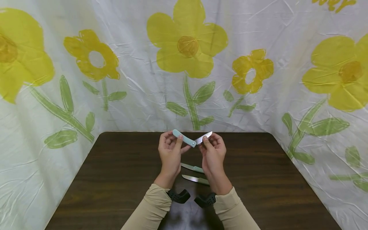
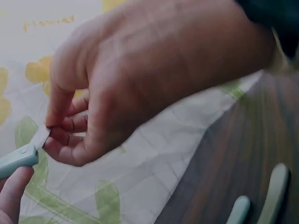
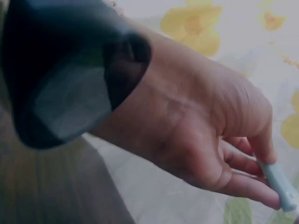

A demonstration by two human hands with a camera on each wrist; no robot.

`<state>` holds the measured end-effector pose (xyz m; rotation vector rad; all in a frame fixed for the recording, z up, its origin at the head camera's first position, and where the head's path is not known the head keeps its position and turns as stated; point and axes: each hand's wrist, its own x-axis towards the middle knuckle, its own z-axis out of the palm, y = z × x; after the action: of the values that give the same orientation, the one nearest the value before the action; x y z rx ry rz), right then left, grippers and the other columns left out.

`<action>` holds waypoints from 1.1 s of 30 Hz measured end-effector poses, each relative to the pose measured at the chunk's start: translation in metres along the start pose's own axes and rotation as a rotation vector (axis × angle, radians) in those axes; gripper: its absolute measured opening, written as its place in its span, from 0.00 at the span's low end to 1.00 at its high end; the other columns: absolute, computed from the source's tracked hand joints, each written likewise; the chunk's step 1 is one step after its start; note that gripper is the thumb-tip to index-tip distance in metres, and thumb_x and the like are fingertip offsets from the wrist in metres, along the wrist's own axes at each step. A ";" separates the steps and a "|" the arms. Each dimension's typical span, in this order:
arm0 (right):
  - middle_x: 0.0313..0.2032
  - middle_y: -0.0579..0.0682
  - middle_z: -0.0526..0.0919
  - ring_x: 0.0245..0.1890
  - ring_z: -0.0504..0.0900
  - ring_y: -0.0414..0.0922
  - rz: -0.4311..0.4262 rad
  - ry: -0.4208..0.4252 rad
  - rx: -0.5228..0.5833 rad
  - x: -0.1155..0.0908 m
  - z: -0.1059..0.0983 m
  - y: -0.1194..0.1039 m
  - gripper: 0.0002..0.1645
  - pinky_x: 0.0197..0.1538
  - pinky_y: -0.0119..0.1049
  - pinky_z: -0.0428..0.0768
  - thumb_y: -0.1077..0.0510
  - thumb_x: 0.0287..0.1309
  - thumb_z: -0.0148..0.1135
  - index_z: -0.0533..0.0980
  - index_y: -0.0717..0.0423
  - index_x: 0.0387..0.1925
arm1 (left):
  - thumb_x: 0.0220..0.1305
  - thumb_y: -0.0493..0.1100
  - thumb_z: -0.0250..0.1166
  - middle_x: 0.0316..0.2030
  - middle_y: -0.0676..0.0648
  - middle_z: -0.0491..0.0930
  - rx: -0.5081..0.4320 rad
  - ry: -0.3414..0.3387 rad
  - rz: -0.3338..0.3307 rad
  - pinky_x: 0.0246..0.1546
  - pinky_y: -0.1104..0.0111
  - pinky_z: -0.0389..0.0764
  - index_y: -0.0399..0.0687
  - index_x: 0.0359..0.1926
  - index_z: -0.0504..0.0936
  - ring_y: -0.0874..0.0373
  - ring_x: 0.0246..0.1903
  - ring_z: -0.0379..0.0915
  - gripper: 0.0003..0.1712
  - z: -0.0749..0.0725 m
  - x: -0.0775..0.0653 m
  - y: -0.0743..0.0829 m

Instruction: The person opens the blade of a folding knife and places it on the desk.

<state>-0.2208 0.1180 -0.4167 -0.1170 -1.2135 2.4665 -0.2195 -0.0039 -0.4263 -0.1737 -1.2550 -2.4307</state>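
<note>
A folding knife with a pale blue-green handle (image 1: 184,138) is held up over the far part of the table, its blade partly unfolded at an angle. My left hand (image 1: 170,155) grips the handle, thumb on its near face. The shiny blade (image 1: 203,138) is pinched between thumb and fingers of my right hand (image 1: 214,156). In the left wrist view the right hand (image 2: 107,98) pinches the blade near the pivot end of the handle (image 2: 18,159). The right wrist view has the left hand (image 3: 201,140) holding the handle (image 3: 280,186).
Below the hands, two more knives lie unfolded on the dark wooden table (image 1: 115,179): one mint-handled (image 1: 198,169), one olive-green-handled (image 1: 203,181), partly hidden by the right hand. A white cloth with yellow flowers (image 1: 138,105) hangs around the table. Both wrists wear black camera mounts (image 1: 180,196).
</note>
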 end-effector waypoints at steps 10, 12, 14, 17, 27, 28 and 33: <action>0.40 0.48 0.77 0.39 0.81 0.41 -0.040 0.052 -0.002 -0.004 0.002 -0.003 0.11 0.40 0.34 0.89 0.73 0.71 0.60 0.73 0.58 0.47 | 0.75 0.29 0.63 0.45 0.45 0.77 -0.037 0.001 -0.028 0.36 0.56 0.92 0.39 0.58 0.67 0.55 0.45 0.81 0.17 0.005 -0.001 0.003; 0.38 0.48 0.78 0.38 0.82 0.41 -0.036 0.005 0.007 -0.001 -0.005 -0.007 0.11 0.40 0.34 0.90 0.73 0.70 0.61 0.74 0.57 0.45 | 0.75 0.30 0.63 0.45 0.45 0.77 -0.018 -0.066 -0.038 0.37 0.54 0.92 0.41 0.57 0.67 0.55 0.44 0.81 0.17 0.001 0.002 0.008; 0.36 0.48 0.79 0.36 0.84 0.40 -0.024 -0.051 0.023 0.003 -0.012 -0.013 0.11 0.40 0.35 0.90 0.74 0.68 0.62 0.75 0.56 0.41 | 0.74 0.29 0.64 0.45 0.46 0.77 -0.005 -0.131 -0.048 0.39 0.52 0.92 0.41 0.56 0.67 0.56 0.44 0.82 0.17 -0.002 0.005 0.016; 0.35 0.48 0.81 0.35 0.86 0.40 -0.011 -0.149 0.035 0.008 -0.020 -0.022 0.10 0.40 0.36 0.91 0.72 0.67 0.66 0.76 0.56 0.37 | 0.72 0.27 0.65 0.43 0.47 0.78 0.007 -0.198 -0.075 0.40 0.51 0.92 0.43 0.53 0.68 0.56 0.44 0.83 0.17 -0.007 0.008 0.025; 0.37 0.47 0.84 0.37 0.86 0.40 -0.005 -0.287 0.035 0.006 -0.022 -0.042 0.13 0.44 0.38 0.91 0.73 0.71 0.60 0.74 0.52 0.38 | 0.71 0.23 0.63 0.42 0.48 0.78 -0.070 -0.242 -0.069 0.44 0.51 0.92 0.49 0.51 0.70 0.57 0.44 0.82 0.19 -0.005 0.004 0.044; 0.37 0.47 0.83 0.37 0.86 0.40 -0.013 -0.279 0.043 0.004 -0.020 -0.043 0.14 0.44 0.37 0.91 0.74 0.72 0.59 0.74 0.52 0.38 | 0.71 0.23 0.62 0.43 0.48 0.77 -0.077 -0.244 -0.064 0.44 0.51 0.92 0.49 0.51 0.70 0.57 0.44 0.82 0.19 -0.004 0.003 0.045; 0.38 0.47 0.82 0.37 0.86 0.41 -0.072 -0.257 0.070 -0.002 -0.014 -0.043 0.14 0.42 0.37 0.91 0.76 0.71 0.59 0.75 0.53 0.40 | 0.73 0.24 0.61 0.43 0.48 0.76 -0.099 -0.228 -0.056 0.45 0.52 0.91 0.47 0.51 0.69 0.56 0.46 0.82 0.17 0.000 0.000 0.047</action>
<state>-0.2025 0.1516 -0.3919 0.2665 -1.2051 2.5145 -0.2001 -0.0286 -0.3911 -0.4610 -1.2467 -2.5809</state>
